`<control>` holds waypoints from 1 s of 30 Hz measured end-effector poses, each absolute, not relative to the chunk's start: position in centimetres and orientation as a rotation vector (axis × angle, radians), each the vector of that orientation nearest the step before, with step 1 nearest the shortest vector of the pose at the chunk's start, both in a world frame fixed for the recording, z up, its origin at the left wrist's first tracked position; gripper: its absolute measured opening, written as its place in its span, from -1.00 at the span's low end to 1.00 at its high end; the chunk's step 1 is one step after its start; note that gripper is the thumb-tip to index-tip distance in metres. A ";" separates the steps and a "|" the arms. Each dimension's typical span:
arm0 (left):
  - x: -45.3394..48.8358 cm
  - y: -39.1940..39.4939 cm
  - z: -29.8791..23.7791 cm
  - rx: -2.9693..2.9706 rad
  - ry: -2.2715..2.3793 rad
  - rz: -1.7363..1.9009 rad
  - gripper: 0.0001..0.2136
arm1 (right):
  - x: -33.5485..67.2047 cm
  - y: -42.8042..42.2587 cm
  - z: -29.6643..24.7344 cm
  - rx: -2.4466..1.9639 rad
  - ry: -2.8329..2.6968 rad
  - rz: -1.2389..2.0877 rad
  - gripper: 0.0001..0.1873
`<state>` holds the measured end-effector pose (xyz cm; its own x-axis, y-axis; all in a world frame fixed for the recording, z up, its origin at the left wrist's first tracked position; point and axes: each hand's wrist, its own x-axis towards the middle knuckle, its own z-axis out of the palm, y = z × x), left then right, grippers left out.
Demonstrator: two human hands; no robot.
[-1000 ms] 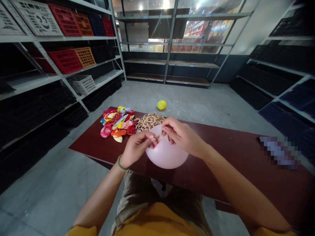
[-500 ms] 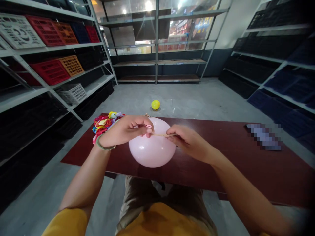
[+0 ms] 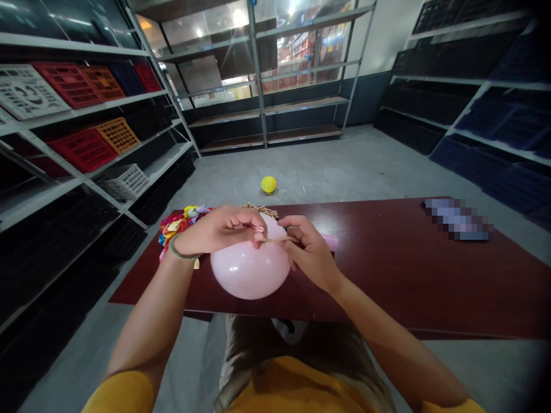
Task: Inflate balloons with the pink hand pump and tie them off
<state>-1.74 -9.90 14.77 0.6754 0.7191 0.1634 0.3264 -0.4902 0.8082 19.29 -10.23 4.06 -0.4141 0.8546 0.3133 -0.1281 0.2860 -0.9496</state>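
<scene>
An inflated pale pink balloon (image 3: 249,272) rests over the near part of the dark red table, below both hands. My left hand (image 3: 232,229) pinches the balloon's neck between thumb and fingers, with a bit of pink rubber poking out at the fingertips. A thin tan string (image 3: 275,239) runs from there to my right hand (image 3: 312,249), whose thumb and fingers are closed on it. The string's far end is hidden in the right hand. Just beyond the balloon lies a pile of tan strings (image 3: 262,210), partly covered by it.
Colourful uninflated balloons (image 3: 181,221) lie heaped at the table's (image 3: 387,275) left. A pink object (image 3: 330,242) shows behind my right hand. A blurred-out flat item (image 3: 458,218) lies far right. A yellow balloon (image 3: 269,184) sits on the floor beyond. Shelves with crates (image 3: 86,143) stand left.
My right hand has moved closer to the left and its fingers have curled more around the string. The view has turned slightly, uncovering the string pile and the pink object.
</scene>
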 end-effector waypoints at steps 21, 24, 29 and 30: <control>-3.3 -10.3 11.3 1.941 0.852 0.750 -0.81 | 17.1 -9.1 5.4 -0.798 -1.868 1.122 -0.63; -3.5 -10.4 11.1 1.924 0.895 0.808 -0.82 | 17.0 -9.1 5.4 -0.797 -1.804 1.086 -0.81; -4.0 -10.7 10.8 1.824 0.978 0.948 -0.81 | 18.0 -8.3 5.4 -0.737 -1.959 0.981 -0.88; -4.1 -10.7 10.7 1.787 0.986 0.960 -0.80 | 18.4 -8.1 5.5 -0.708 -2.027 1.001 -0.88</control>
